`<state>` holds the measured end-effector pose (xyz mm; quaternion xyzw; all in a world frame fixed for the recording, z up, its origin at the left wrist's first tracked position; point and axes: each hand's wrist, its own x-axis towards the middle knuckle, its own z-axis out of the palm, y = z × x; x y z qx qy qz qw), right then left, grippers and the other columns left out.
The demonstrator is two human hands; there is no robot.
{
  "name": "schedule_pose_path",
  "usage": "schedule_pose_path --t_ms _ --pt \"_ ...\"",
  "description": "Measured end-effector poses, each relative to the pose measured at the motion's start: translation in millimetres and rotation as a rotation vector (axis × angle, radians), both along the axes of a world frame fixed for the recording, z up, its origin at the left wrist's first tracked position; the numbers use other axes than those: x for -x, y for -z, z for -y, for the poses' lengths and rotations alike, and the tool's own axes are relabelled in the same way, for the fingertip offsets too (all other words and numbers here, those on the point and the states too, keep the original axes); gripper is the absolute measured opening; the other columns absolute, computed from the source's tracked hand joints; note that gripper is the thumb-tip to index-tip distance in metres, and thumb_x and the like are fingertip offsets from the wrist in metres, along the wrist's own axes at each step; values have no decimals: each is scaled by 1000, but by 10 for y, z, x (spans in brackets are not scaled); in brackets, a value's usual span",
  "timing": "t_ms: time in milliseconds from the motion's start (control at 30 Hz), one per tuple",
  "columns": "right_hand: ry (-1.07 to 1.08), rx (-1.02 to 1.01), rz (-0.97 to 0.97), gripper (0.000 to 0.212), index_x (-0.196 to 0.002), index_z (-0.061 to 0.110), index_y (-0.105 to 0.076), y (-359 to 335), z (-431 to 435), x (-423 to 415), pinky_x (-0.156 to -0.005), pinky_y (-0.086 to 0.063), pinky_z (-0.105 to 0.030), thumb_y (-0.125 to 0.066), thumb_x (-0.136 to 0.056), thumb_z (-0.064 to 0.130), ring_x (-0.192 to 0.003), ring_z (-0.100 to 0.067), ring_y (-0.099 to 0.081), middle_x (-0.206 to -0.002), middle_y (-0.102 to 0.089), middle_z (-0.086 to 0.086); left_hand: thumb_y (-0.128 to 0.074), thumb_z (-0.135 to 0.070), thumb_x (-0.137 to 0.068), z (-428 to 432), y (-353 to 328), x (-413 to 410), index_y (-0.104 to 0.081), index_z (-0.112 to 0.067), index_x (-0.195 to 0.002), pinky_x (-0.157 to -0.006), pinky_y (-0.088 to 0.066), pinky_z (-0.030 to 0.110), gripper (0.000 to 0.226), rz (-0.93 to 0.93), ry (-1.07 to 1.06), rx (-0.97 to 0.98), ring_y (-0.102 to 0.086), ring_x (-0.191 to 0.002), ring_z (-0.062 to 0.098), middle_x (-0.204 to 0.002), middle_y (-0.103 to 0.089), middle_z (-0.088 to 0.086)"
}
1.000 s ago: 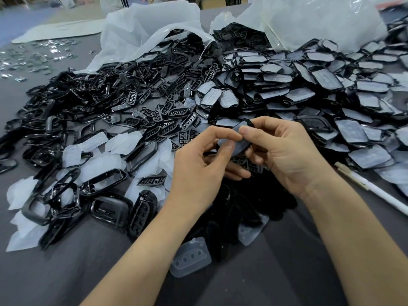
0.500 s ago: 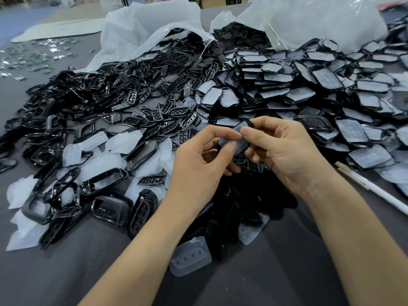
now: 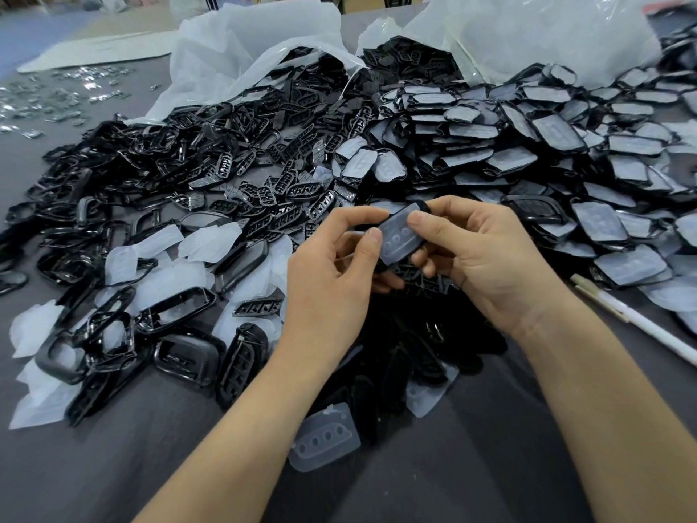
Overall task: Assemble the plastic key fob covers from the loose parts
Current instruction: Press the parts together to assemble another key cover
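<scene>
Head view shows the left hand (image 3: pixel 332 281) and right hand (image 3: pixel 486 266) both pinching a black key fob cover (image 3: pixel 423 206) above the tabletop (image 3: pixel 113 466), where uneven thumb pressure could seat its translucent button pad (image 3: pixel 396 239) crooked or pop it loose.

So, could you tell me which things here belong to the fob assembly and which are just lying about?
In the job: cover held by left hand and right hand; black frames; button grids; translucent pads; assembled covers.
Lying about: white pen; plastic bags; shiny bits far left.
</scene>
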<state>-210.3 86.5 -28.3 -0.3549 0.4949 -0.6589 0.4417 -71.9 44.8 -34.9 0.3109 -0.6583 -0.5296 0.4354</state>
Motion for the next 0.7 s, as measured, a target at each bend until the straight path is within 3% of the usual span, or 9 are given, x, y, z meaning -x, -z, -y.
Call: schedule_pose_path --t_ms 233,467,700 --pt "-12 -29 55 38 -65 10 -74 -50 -3 -7 -43 -45 -20 -54 -94 23 -49 -14 -58 -62 -67 -6 -52 -4 -96 -12 -9 3 -63 -19 -97 -51 -54 23 19 5 -18 6 -66 -50 15 -77 -70 1" --pt "-13 1 26 21 -75 6 -66 -44 -16 -12 -45 -47 -20 -55 -91 0 -50 -13 -59 -60 -65 -5 -52 -6 -96 2 2 -12 -64 -21 -97 -52 -53 22 19 10 -33 20 -67 -53 15 -77 -71 2" --pt "19 8 -66 22 -76 10 -66 -13 -3 6 -46 -47 -19 -55 -92 -1 -49 -10 -60 -58 -66 -1 -53 -4 -96 1 13 -5 -64 -18 -98 -51 -52 21 18 14 -34 39 -66 -51 14 -77 -70 1"
